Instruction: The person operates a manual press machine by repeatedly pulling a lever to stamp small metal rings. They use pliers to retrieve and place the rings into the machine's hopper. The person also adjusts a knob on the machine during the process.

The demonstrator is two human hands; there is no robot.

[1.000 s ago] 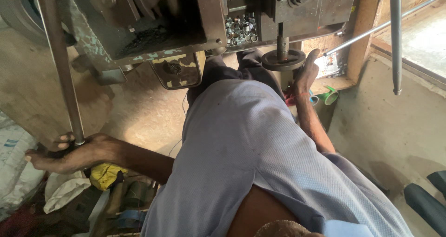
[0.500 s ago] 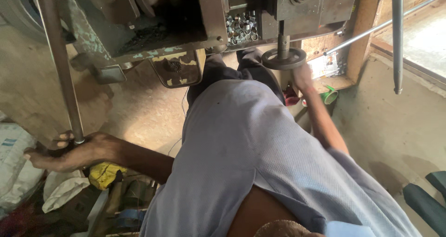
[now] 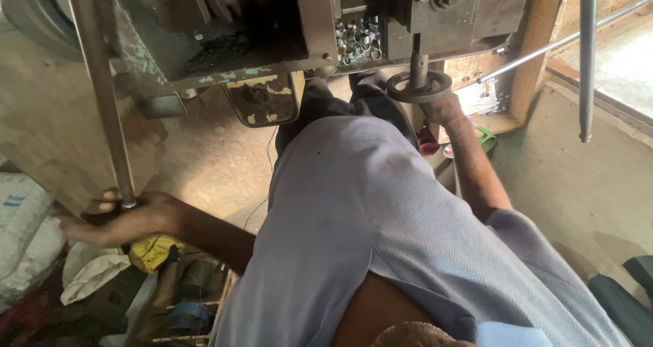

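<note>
- Two hands are working a heavy old machine [image 3: 224,41] at once, seen from above the person's head and grey shirt [image 3: 381,224].
- Left hand [image 3: 119,218] is closing around the bottom end of a long lever [image 3: 102,95]; fingers are wrapping the rod, thumb side towards the camera.
- Lever's long axis is running up and slightly left from this grip, into the machine frame above.
- Right hand [image 3: 442,109] is sitting just under a small round handwheel [image 3: 420,86], fingers touching its rim; whether it is truly clamping I cannot tell, the wheel is hiding the fingertips.
- Handwheel is lying flat on an upright spindle, directly above the right grip, well apart from the left one.
- Small metal rings [image 3: 358,39] are piling in a tray up and left of the right grip.
- Yellow cloth [image 3: 153,252] is lying just below the left grip.
- Versus half a second ago: both hands are staying on the same parts; left hand is looking slightly lower on the lever, right hand barely shifting.
</note>
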